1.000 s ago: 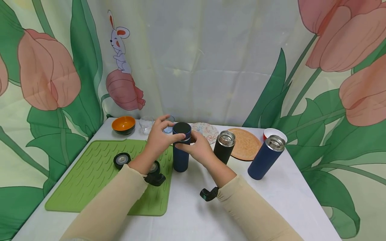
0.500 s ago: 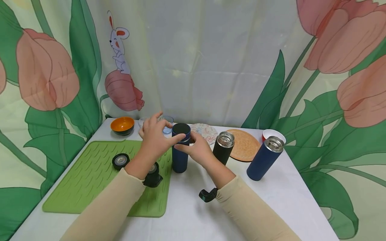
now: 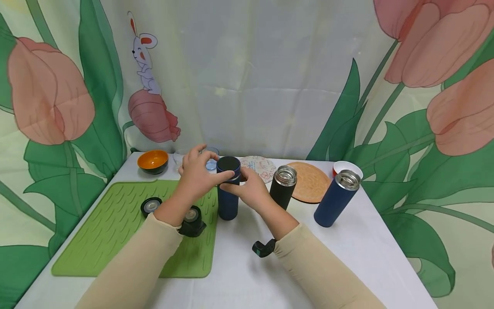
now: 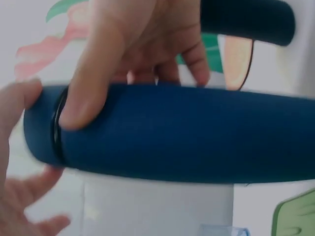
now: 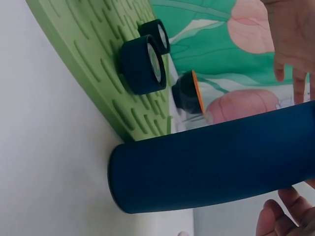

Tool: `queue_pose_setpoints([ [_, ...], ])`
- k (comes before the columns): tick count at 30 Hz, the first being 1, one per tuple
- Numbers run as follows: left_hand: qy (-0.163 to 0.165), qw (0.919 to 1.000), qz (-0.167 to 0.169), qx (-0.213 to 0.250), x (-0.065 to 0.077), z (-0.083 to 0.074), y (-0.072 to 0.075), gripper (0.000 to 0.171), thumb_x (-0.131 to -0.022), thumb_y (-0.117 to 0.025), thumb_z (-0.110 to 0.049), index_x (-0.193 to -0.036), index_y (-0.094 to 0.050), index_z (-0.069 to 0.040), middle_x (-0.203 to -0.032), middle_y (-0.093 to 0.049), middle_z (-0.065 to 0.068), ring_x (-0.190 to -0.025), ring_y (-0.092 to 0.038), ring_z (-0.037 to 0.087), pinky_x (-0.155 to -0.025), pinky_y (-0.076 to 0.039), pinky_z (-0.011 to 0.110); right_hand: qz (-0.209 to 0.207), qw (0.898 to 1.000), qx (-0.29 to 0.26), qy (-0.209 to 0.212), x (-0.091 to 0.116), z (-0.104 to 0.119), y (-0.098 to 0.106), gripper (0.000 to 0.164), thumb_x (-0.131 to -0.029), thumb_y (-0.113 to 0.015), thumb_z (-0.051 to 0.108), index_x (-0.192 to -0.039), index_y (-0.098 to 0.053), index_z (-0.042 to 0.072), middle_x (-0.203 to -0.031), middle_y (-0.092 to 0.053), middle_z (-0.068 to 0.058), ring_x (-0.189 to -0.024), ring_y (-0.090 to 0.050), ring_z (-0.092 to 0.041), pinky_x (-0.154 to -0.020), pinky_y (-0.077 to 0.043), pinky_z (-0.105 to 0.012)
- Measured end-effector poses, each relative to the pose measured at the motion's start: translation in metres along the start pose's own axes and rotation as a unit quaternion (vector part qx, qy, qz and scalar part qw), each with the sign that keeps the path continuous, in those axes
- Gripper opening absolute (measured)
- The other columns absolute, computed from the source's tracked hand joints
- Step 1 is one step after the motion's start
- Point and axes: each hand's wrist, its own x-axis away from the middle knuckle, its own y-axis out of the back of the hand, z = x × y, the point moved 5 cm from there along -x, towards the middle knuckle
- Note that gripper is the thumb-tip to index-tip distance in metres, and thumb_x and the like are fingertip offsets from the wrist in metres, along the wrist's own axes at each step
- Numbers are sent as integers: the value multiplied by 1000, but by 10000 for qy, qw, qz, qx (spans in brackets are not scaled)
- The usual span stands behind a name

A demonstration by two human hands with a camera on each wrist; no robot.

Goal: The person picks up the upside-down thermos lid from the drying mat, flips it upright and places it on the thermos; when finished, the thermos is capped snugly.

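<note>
Change over the last second: small. The blue bottle (image 3: 228, 204) stands in the same spot, upright on the white surface (image 3: 239, 262), just beside the right edge of the green mat (image 3: 115, 231). The left hand (image 3: 198, 172) has rolled slightly about the lid (image 3: 228, 163), its free fingers now fanned further out to the left; the right hand (image 3: 252, 189) shows no clear shift. Reading: a turn of the lid is probably in progress, with the right hand steadying the body; tightening or loosening cannot be told. Lid is on the bottle, a dark seam visible below it in the left wrist view. Position relative to fingers: left thumb and forefinger pinch the lid from opposite sides; right fingers curl round the upper body, thumb at the seam, remaining fingers behind. Nearby: two loose lids (image 3: 191, 214) on the mat; a black bottle (image 3: 281, 193) and a second blue bottle (image 3: 335, 201), both uncapped, to the right.
</note>
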Motion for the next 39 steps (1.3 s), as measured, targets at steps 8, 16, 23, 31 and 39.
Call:
queue_pose_setpoints([
  [8, -134, 9933, 1075, 391, -13, 4, 2, 55, -92, -76, -48, -139, -66, -23, -177, -21, 6, -163, -12, 43, -117, -28, 78, -35, 10000, 75, -35, 1, 0, 3, 44, -87, -84, 54, -124, -72, 33, -117, -70, 6, -126, -61, -23, -98, -54, -51],
  [16, 112, 9981, 206, -574, 1, -12, 1, 80, -80, -82, -71, -134, -61, -16, -179, -9, 10, -161, -9, 47, -118, -15, 78, 30, 9999, 131, -98, 3, 0, 2, 44, -88, -83, 56, -125, -71, 36, -129, -68, 7, -132, -58, -23, -102, -53, -52],
  [23, 63, 9953, -355, -904, 7, -22, -1, 73, -80, -81, -72, -116, -64, -12, -177, -17, 13, -157, -18, 47, -113, -24, 72, -9, 9998, 85, -162, 4, 2, 0, 43, -88, -83, 57, -123, -72, 36, -134, -66, 7, -132, -57, -24, -102, -53, -53],
  [31, 28, 9982, -139, -577, 5, -14, 3, 62, -85, -81, -62, -119, -67, -12, -176, -19, 11, -160, -15, 45, -117, -19, 74, -22, 9998, 25, -182, 4, 4, -6, 46, -88, -83, 56, -124, -71, 31, -132, -67, 3, -133, -57, -26, -103, -53, -55],
  [39, 27, 9982, 46, -593, 4, -17, 2, 62, -87, -79, -60, -126, -69, -14, -176, -20, 13, -159, -15, 46, -116, -19, 74, -172, 9997, 22, -190, 7, 1, -7, 53, -89, -81, 56, -135, -67, 35, -136, -63, 1, -133, -56, -27, -100, -54, -54],
])
